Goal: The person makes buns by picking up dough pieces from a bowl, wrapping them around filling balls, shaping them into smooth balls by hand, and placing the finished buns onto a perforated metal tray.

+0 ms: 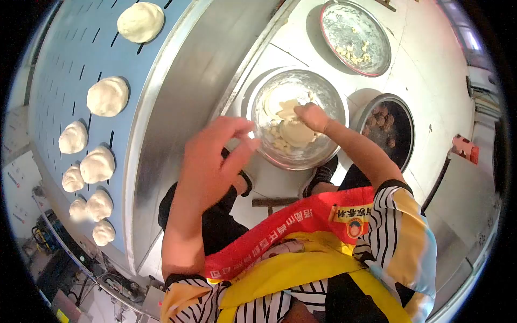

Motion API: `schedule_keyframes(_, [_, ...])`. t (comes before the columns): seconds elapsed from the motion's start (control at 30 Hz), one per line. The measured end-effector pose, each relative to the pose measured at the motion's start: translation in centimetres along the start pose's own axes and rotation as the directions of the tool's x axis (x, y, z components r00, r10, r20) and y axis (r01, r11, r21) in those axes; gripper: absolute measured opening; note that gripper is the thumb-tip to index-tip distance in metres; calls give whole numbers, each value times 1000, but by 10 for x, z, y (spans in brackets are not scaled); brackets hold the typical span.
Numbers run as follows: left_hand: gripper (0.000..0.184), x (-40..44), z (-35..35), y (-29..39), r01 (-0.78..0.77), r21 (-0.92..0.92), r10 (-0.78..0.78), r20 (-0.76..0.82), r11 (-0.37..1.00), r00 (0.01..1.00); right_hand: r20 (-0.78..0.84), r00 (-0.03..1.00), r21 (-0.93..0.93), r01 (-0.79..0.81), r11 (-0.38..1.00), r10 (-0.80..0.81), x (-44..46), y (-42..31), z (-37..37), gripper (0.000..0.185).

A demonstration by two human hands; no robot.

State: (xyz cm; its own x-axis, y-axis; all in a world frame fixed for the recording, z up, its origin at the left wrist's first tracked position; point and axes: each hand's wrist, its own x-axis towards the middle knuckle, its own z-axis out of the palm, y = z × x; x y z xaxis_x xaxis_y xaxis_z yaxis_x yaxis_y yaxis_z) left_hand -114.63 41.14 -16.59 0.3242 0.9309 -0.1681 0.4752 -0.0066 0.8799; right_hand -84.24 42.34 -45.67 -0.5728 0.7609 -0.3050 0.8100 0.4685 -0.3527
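A wide metal bowl [333,142] stands on the floor, with pale dough [296,133] and small dough bits inside. My right hand [312,117] reaches into it, fingers closed on a piece of dough at the middle. Raised to the left of the bowl is my left hand [218,156], its thumb and fingers apart and nothing between them. Several round dough balls lie on the blue slotted surface at the left, among them a large one [107,97] and another at the top [140,22].
A red-rimmed bowl [355,40] with dough scraps stands on the floor at the upper right. Below it, a dark pan [401,129] holds brown lumps. The metal edge [156,91] of the blue surface runs along the left. My feet flank the bowl's near side.
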Motion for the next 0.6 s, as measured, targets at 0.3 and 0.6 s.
schedule_keyframes(0.3, [52, 33, 42, -39, 34, -493, -150, -198, 870, 969, 38, 983, 969, -80, 232, 177, -59, -72, -210, 11])
schedule_keyframes(0.6, [66, -2, 129, 36, 220, -975, 30, 219, -30, 975, -158, 866, 985, 169, 20, 475, -135, -117, -244, 36])
